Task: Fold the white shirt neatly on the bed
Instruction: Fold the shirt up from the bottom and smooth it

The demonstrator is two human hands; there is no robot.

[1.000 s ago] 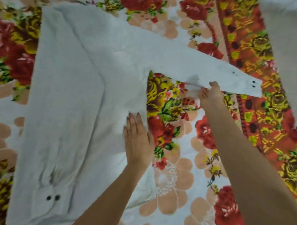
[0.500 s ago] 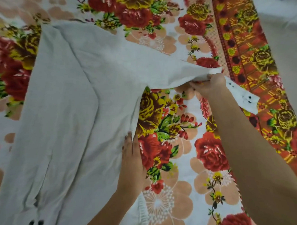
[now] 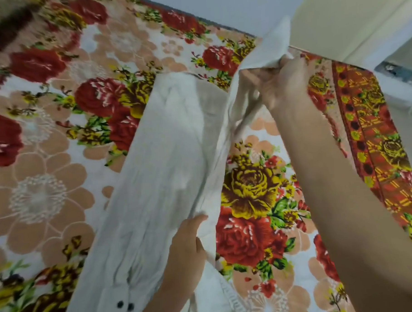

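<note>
The white shirt (image 3: 163, 172) lies lengthwise on the flowered bedspread (image 3: 40, 177), one sleeve folded over its body with a two-button cuff (image 3: 125, 305) near the bottom. My left hand (image 3: 187, 241) grips the shirt's right edge low down, fingers curled over the cloth. My right hand (image 3: 279, 82) is raised near the far side of the bed, shut on the bunched right sleeve (image 3: 275, 46), which is lifted off the bedspread and stands up above my fingers.
The bedspread's orange patterned border (image 3: 369, 134) runs down the right side, with the bed's edge and pale floor (image 3: 406, 123) beyond it. A wall (image 3: 217, 4) stands behind the far edge. A dark blurred object (image 3: 7, 16) sits at the top left corner.
My right hand has lifted the right sleeve up and inward over the shirt. My left hand went from pressing flat to gripping the shirt's edge. The camera has tilted up toward the wall.
</note>
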